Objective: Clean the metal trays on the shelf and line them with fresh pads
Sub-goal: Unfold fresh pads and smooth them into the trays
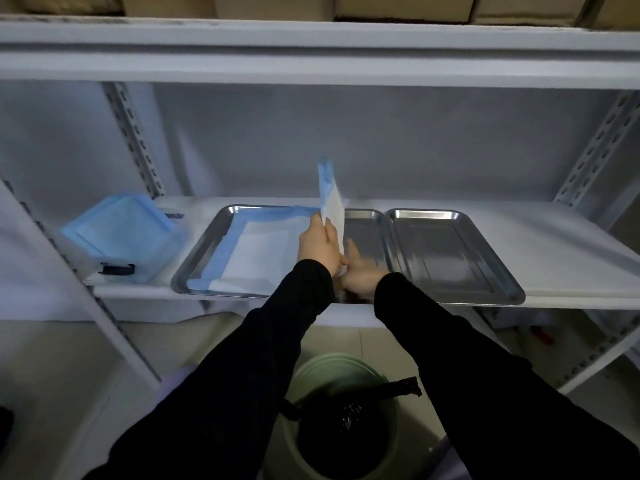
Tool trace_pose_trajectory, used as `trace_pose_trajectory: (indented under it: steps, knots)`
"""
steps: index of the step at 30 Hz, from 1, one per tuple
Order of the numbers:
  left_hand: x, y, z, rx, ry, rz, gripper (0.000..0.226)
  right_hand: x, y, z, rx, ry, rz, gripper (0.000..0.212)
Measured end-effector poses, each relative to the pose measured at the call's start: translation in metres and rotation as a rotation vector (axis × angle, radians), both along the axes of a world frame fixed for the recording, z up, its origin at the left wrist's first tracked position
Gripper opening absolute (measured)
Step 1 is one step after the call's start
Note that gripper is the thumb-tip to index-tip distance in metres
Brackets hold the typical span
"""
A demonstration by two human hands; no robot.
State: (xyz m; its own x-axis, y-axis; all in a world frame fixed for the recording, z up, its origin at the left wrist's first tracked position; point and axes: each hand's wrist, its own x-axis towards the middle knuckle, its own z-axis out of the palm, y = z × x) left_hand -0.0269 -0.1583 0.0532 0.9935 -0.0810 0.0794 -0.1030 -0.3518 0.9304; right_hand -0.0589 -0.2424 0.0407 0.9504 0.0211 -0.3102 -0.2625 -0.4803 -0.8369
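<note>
Shelf (571,237): carries three metal trays.
Left tray (204,251): left of both hands, pad-lined.
Right tray (450,254): right of them, bare.
Middle tray (363,233): under the hands.
Folded pad (330,199): upright, pinched by left hand (318,242).
Right hand (362,271): blurred; grip unclear.

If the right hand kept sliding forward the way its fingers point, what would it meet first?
The right hand lies over the middle tray, fingers pointing at the shelf's back. It would probably meet that tray's far rim first, then the back wall. The held pad stands just to its left; depth is unclear.
</note>
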Motion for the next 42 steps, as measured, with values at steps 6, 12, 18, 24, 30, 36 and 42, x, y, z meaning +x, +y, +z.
trace_pose_trajectory:
  steps: [6, 12, 18, 24, 30, 36, 42]
  knots:
    - [0.006, 0.028, -0.001, -0.065, -0.021, 0.063, 0.03, 0.019, 0.032, -0.013, -0.045, -0.121, -0.046, 0.081]
    - [0.012, 0.051, -0.007, -0.093, -0.019, 0.16, 0.038, 0.029, 0.038, -0.016, -0.297, -0.207, 0.008, 0.076]
    - [0.016, 0.075, -0.018, -0.033, -0.054, 0.297, 0.052, 0.031, 0.047, -0.021, -0.43, -0.134, 0.175, 0.09]
    - [0.016, 0.098, -0.033, -0.04, -0.037, 0.456, 0.067, 0.036, 0.055, -0.026, -0.44, -0.101, 0.223, 0.074]
    - [0.021, 0.111, -0.042, 0.159, 0.029, 0.471, 0.075, 0.045, 0.06, -0.027, -0.496, -0.061, 0.223, 0.034]
    - [0.033, 0.128, -0.064, 0.402, 0.034, 0.429, 0.082, 0.048, 0.061, -0.029, -0.176, -0.03, 0.047, 0.036]
    - [0.033, 0.133, -0.073, 0.699, 0.133, 0.539, 0.072, 0.057, 0.057, -0.033, -0.298, -0.113, -0.108, 0.032]
